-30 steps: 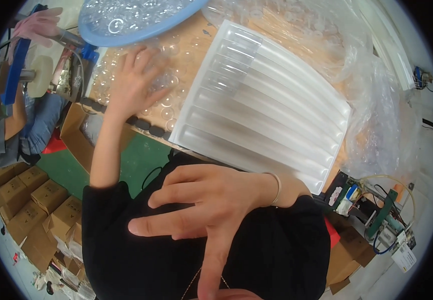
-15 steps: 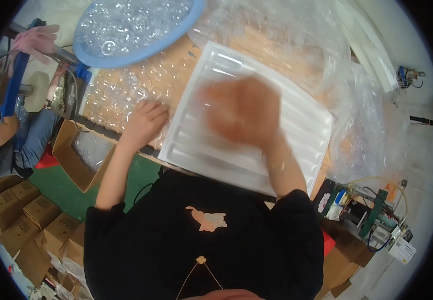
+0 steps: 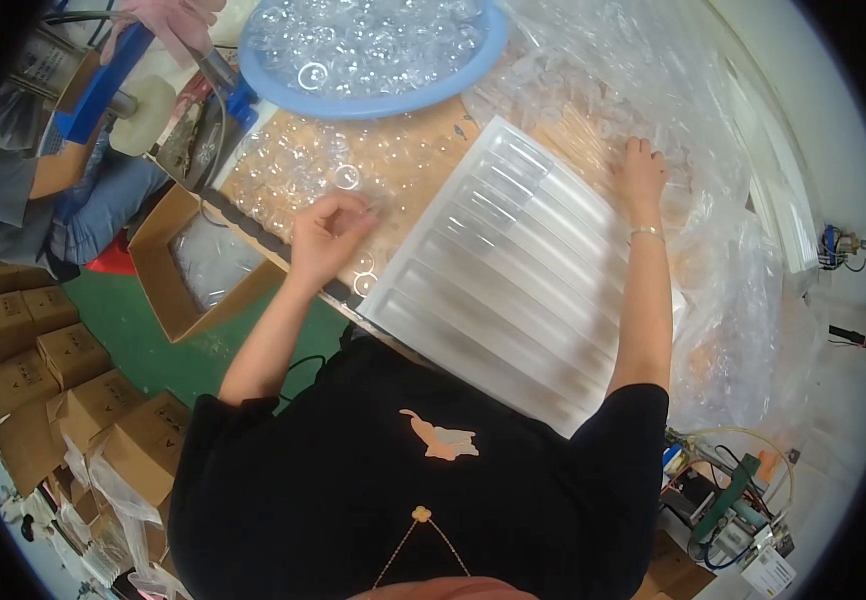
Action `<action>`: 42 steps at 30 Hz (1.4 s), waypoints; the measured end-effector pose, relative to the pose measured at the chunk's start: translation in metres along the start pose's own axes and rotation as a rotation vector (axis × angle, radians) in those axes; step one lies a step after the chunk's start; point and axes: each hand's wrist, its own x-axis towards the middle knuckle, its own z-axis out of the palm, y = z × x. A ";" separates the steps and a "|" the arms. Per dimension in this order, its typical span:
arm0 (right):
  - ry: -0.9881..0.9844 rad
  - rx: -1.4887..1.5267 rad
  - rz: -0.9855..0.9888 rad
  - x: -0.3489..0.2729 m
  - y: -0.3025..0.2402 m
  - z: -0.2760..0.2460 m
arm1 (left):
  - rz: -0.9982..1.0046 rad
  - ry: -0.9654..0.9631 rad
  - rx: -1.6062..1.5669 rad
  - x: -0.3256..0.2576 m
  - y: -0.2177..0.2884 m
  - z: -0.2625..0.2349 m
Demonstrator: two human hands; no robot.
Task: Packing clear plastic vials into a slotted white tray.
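Observation:
A white ribbed tray (image 3: 513, 295) lies tilted on the wooden table in front of me. Several clear plastic tube-like pieces (image 3: 513, 180) rest in its grooves at the far left end. Left of the tray, my left hand (image 3: 328, 238) is closed in a pinch, with a small clear plastic piece (image 3: 374, 205) at the fingertips. Under and beside it spread many loose clear round pieces (image 3: 283, 170). My right hand (image 3: 643, 178) reaches past the tray's right side, fingers slightly apart, down at a heap of small frosted plastic pieces (image 3: 598, 105). Nothing shows in its grasp.
A blue basin (image 3: 373, 105) full of clear pieces stands at the back. Clear plastic sheeting (image 3: 733, 290) covers the right side. At left are a machine with a blue bar (image 3: 103, 85), a seated person (image 3: 43, 215) and an open carton (image 3: 168, 270). Boxes (image 3: 73, 345) stack lower left.
My right hand has moved off the tray, rightward to the frosted pieces. My left hand has turned and now pinches a clear piece. The whole view has shifted.

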 end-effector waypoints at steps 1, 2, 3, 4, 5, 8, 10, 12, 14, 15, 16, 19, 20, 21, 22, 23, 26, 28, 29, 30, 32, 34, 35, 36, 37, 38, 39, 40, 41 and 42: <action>0.003 0.006 -0.001 -0.004 0.003 -0.003 | -0.113 0.035 -0.231 -0.002 0.005 0.006; 0.067 0.085 -0.015 -0.010 0.008 -0.005 | -0.228 0.068 -0.464 -0.003 0.009 0.011; 0.130 0.162 -0.028 -0.016 0.013 -0.006 | -0.201 0.070 -0.638 -0.002 0.011 0.018; 0.129 0.163 -0.024 -0.019 0.017 -0.005 | -0.201 0.065 -0.636 -0.001 0.014 0.021; 0.286 0.350 -0.050 -0.023 0.022 -0.005 | -0.250 0.076 -0.748 0.000 0.020 0.025; 0.469 0.713 0.025 -0.047 0.025 -0.012 | -0.294 0.055 -0.883 0.004 0.036 0.034; 0.518 0.965 0.118 -0.072 0.014 -0.024 | -0.293 0.017 -0.912 0.005 0.041 0.041; 0.455 1.014 0.047 -0.101 -0.013 -0.043 | -0.239 0.008 -0.764 0.007 0.046 0.050; 0.239 0.989 -0.086 -0.138 -0.055 -0.074 | -0.211 -0.031 -0.740 0.006 0.051 0.063; 0.231 1.023 -0.217 -0.151 -0.070 -0.079 | -0.177 -0.066 -0.709 0.006 0.054 0.070; 0.281 0.980 -0.312 -0.160 -0.081 -0.081 | -0.186 -0.085 -0.715 0.005 0.061 0.077; 0.323 0.978 -0.360 -0.177 -0.091 -0.093 | -0.121 -0.255 -0.424 0.000 0.079 0.092; 0.324 1.037 -0.329 -0.180 -0.091 -0.096 | -0.116 -0.278 -0.432 -0.001 0.081 0.095; 0.324 1.041 -0.323 -0.184 -0.089 -0.097 | -0.026 -0.301 -0.328 -0.001 0.084 0.098; 0.344 1.026 -0.320 -0.188 -0.089 -0.100 | 0.068 -0.322 -0.226 -0.002 0.086 0.102; 0.368 1.004 -0.309 -0.192 -0.087 -0.100 | 0.076 -0.324 -0.246 -0.003 0.086 0.107; 0.499 1.006 -0.262 -0.194 -0.093 -0.103 | 0.045 -0.296 -0.307 -0.008 0.086 0.113; 0.506 0.989 -0.210 -0.196 -0.096 -0.107 | -0.105 -0.280 -0.473 -0.015 0.088 0.120; 0.515 1.003 -0.182 -0.199 -0.097 -0.104 | -0.110 -0.299 -0.507 -0.016 0.089 0.122; 0.532 1.021 -0.162 -0.202 -0.097 -0.103 | -0.114 -0.316 -0.537 -0.014 0.091 0.124; 0.538 1.011 -0.156 -0.206 -0.091 -0.100 | -0.018 -0.357 -0.495 -0.017 0.086 0.134; 0.516 1.053 -0.159 -0.208 -0.083 -0.101 | 0.117 -0.360 -0.363 -0.023 0.075 0.143; 0.375 1.102 -0.179 -0.208 -0.073 -0.103 | 0.127 -0.366 -0.362 -0.022 0.072 0.143; 0.230 1.148 -0.201 -0.210 -0.056 -0.104 | 0.197 -0.386 -0.312 -0.021 0.069 0.143; 0.276 1.035 -0.210 -0.210 -0.033 -0.091 | 0.265 -0.401 -0.261 -0.020 0.066 0.141; 0.329 0.843 -0.088 -0.211 0.003 -0.078 | 0.262 -0.412 -0.282 -0.020 0.064 0.138; 0.350 0.942 0.251 -0.210 0.036 -0.075 | 0.263 -0.408 -0.275 -0.020 0.062 0.133; 0.335 0.884 0.591 -0.206 0.081 -0.070 | 0.310 -0.400 -0.315 -0.019 0.062 0.128; 0.431 0.611 0.687 -0.207 0.126 -0.060 | 0.358 -0.387 -0.354 -0.016 0.061 0.126; 0.547 0.517 0.781 -0.212 0.171 -0.036 | 0.369 -0.414 -0.381 -0.014 0.059 0.123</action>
